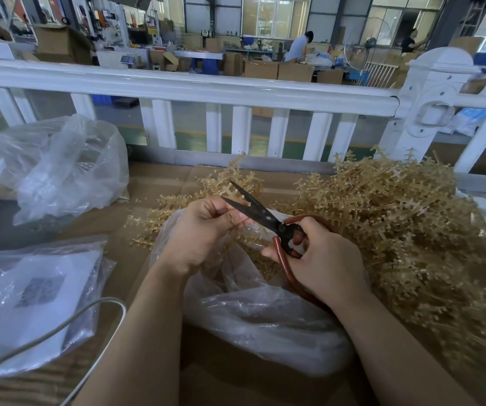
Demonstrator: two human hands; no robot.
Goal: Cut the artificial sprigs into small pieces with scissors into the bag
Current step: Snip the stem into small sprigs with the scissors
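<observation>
a worker's left hand [203, 227] pinches a short piece of tan artificial sprig [243, 223] at its fingertips, feeding it rightward, toward three o'clock, between the parted black blades of the scissors [253, 210]. the right hand [318, 259] is wrapped around the red-brown handle loops, blades pointing up toward ten o'clock, so the sprig's long axis looks to cross them near the pivot. the left hand is the nearer to the cut. directly below, at six o'clock, the clear plastic bag [265, 317] gapes open on the cardboard-covered tabletop [154, 183], with cut bits inside. uncut sprigs, beaded and branching, lie in a heap [397, 230] at three o'clock, a few more at eleven o'clock.
</observation>
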